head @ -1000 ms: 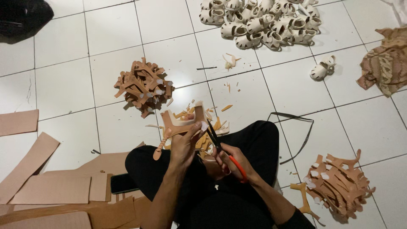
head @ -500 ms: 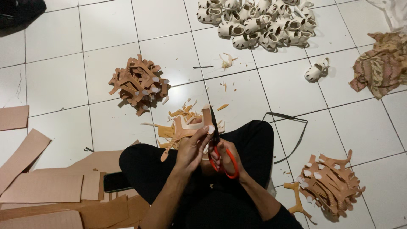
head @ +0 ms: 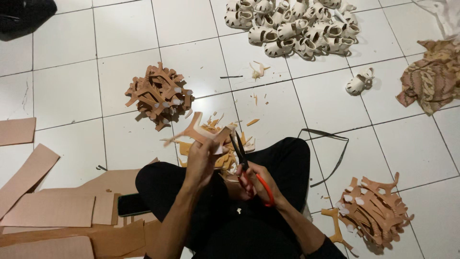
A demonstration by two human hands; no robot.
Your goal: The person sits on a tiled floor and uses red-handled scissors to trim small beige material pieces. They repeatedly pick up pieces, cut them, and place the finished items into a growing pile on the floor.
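A: What surface is seen, from the left?

B: A floor of white square tiles with dark grout (head: pixel 67 72) is seen. At nine o'clock and down to seven o'clock, flat tan sheets of board-like material (head: pixel 48 211) are spread and overlapped; an exact count cannot be made. A black phone (head: pixel 132 205) is laid among them, just beside the seated person's knee.

A: And the heaps?

B: Two heaps of tan cut-out strap pieces can be counted: one at eleven o'clock (head: pixel 158 93), one at four o'clock (head: pixel 373 211). A litter of small tan offcuts (head: pixel 225 144) is scattered at the centre. At one o'clock a pile of cream-coloured small sandals (head: pixel 297 26) is gathered, too many to be counted, and one single cream sandal (head: pixel 359 82) is set apart at two o'clock. A crumpled patterned brown cloth (head: pixel 431 76) is seen at the right edge, and a thin dark strip (head: pixel 330 153) is curled beside the black-trousered leg.

A: The hands?

B: The left hand (head: pixel 201 160) is closed around a tan branching cut-out piece (head: pixel 199 133), held up above the lap at the centre. The right hand (head: pixel 256 184) is threaded through the handles of red-handled scissors with dark blades (head: pixel 244 160); the blades are parted and pointed toward twelve o'clock, next to the piece.
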